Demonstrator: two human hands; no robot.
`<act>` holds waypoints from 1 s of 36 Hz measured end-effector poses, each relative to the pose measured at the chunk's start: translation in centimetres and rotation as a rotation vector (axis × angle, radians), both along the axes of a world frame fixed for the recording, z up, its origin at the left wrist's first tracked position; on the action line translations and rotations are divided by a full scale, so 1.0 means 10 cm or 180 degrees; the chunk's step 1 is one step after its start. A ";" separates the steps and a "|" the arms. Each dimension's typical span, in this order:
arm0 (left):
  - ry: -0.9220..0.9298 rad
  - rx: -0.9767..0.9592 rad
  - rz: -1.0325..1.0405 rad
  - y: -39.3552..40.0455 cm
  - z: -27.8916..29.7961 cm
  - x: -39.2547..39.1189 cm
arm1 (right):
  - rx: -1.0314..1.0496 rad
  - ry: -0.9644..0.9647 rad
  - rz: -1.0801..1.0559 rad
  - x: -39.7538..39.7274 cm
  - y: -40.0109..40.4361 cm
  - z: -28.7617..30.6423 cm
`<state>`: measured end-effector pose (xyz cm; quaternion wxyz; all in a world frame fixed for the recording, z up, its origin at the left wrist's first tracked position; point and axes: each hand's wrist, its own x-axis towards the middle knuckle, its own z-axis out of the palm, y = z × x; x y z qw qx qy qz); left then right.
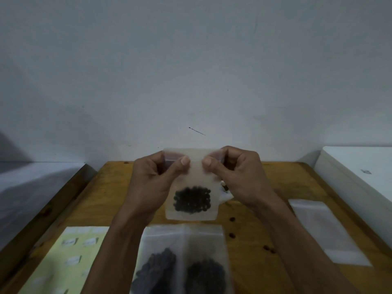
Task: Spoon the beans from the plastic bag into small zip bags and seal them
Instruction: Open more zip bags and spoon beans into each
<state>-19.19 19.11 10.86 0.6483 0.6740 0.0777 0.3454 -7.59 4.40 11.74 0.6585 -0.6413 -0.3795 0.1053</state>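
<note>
Wooden tabletop (250, 187) below a grey wall. You are holding the small translucent zip bag of dark beans (192, 187) at frame centre, left hand (157, 177) and right hand (237, 172) pinching its top strip. Sealing seems underway; next, press along the zip.

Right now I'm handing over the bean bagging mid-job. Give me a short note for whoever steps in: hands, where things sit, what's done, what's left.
Left hand and right hand each pinch the top strip of a small zip bag, held upright above the wooden table. Beans sit at its bottom.
Two filled zip bags lie on the table's near edge; whether they are sealed cannot be told.
Stack of empty zip bags lies on the right, label sheet on the left, a few loose beans between.
Left: press this seal shut, set the bag down, fill the next.
</note>
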 end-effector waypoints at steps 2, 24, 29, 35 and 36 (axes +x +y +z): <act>-0.0028 -0.0113 -0.0025 -0.03 -0.02 0.02 | 0.0029 0.0304 0.0206 -0.01 -0.02 0.01; 0.0170 -0.0418 0.0040 -0.07 -0.09 -0.06 | -0.0213 0.1001 0.0289 -0.10 -0.17 -0.03; 0.0094 -0.0425 0.0280 -0.08 -0.12 -0.07 | -0.0045 0.1318 0.0222 -0.13 -0.16 -0.08; 0.0391 -0.0513 0.0023 -0.10 -0.10 -0.20 | -0.0103 0.1397 0.0169 -0.10 -0.28 -0.11; 0.0496 -0.0534 -0.0044 -0.10 -0.11 -0.23 | -0.0115 0.1429 0.0114 -0.10 -0.30 -0.14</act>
